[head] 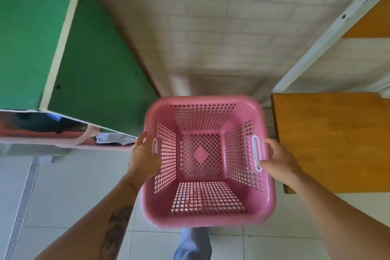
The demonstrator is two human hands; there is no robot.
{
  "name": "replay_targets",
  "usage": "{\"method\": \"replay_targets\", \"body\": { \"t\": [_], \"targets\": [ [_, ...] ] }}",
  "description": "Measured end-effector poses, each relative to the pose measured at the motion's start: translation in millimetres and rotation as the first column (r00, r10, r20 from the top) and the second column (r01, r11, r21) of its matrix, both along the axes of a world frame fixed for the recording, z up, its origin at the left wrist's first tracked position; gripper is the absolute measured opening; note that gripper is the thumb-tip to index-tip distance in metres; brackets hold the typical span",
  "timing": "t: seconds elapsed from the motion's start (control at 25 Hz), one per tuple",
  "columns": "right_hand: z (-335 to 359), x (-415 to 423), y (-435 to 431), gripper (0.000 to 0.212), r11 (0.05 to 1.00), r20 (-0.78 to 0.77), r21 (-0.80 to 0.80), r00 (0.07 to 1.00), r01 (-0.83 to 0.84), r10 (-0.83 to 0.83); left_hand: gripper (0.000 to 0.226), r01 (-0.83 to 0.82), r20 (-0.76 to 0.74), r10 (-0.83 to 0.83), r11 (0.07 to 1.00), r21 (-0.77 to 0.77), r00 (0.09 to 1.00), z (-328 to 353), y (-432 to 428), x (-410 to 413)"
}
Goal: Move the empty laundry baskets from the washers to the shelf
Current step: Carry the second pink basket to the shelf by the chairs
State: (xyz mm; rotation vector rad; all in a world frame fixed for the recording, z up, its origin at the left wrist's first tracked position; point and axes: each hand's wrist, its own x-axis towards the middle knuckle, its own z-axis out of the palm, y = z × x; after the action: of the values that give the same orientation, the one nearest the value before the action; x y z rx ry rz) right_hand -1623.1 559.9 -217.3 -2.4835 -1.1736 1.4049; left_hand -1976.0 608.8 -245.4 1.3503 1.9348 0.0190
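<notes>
The empty pink laundry basket (207,160) hangs above the tiled floor (63,192), carried between both hands. The left hand (143,159) and right hand (278,159) have their fingers closed on its side handles. The orange shelf board (331,141) lies just to the right, nearer the right hand.

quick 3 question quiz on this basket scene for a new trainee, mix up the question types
1. True or false: the pink basket holds folded clothes.
2. Which hands grip the basket? A) left only B) right only C) both
3. Fill in: the orange shelf board lies to the basket's ____ side.

Key
1. False: it is empty, and its lattice bottom shows.
2. C: the left hand and the right hand hold opposite sides at the handle slots.
3. Right.
</notes>
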Motion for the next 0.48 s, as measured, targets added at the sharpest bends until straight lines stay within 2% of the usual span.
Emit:
{"method": "replay_targets", "body": {
  "t": [0.08,0.16,0.24,0.48],
  "targets": [
    [28.6,2.4,-6.3,0.074,0.999,-0.012,0.051,1.000,0.002,-0.001,0.052,0.020,0.027,-0.019,1.000,-0.021,0.999,27.7,10.1,9.8],
    [59.1,7.5,-17.1,0.069,0.994,-0.014,0.110,1.000,-0.019,0.021,0.052,0.074,0.084,-0.072,0.997,-0.023,0.994,58.1,14.9,29.6],
    [91.1,20.8,-36.1,0.069,0.985,0.006,0.164,0.999,-0.049,0.049,0.049,0.193,0.135,-0.194,0.981,0.021,0.972,89.8,12.6,60.2],
    [190.2,106.1,-146.5,0.062,0.954,0.051,0.299,0.998,0.014,-0.031,0.045,0.524,0.139,-0.543,0.838,0.151,0.828,198.7,-43.5,187.6]
  ]
}}
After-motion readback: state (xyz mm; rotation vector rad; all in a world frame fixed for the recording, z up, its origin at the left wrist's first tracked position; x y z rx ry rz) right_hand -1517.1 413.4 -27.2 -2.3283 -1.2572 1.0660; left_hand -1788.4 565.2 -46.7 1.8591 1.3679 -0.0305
